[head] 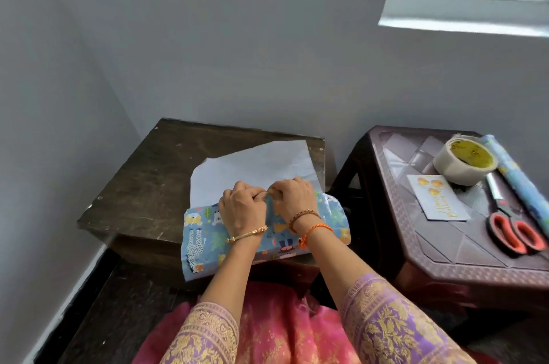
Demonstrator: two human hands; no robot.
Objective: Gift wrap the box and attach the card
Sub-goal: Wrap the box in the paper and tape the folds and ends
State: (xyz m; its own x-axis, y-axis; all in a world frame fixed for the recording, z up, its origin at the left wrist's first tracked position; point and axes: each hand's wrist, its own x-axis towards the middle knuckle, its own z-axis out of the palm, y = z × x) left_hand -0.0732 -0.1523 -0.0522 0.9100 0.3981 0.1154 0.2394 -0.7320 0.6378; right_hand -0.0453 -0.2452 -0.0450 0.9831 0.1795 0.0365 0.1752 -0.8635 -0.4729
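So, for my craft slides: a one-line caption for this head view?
Both hands pinch patterned wrapping paper over the box; tape, card, scissors wait alongside.

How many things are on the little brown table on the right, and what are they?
Tape roll: 1
Card: 1
Scissors: 1
Wrapping paper roll: 1
Total: 4
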